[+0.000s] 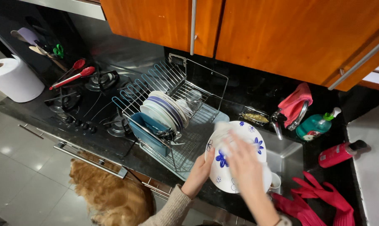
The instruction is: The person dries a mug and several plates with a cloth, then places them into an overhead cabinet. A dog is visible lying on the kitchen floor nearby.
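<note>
A white plate (248, 134) with blue flower prints is tilted up over the edge of the sink. My left hand (200, 171) grips its lower left rim. My right hand (244, 163) lies blurred across the plate's face, pressing a white cloth (223, 130) against it. To the left stands a wire dish rack (172, 90) with several white and blue-rimmed plates (164, 109) upright in it.
A steel sink (286, 155) with a tap (277, 123) lies behind the plate. A teal soap bottle (317, 124), a red bottle (340, 152) and red rubber gloves (319, 199) sit at right. A gas hob (87, 98) and paper roll (14, 78) are at left. A furry dog (110, 188) lies below.
</note>
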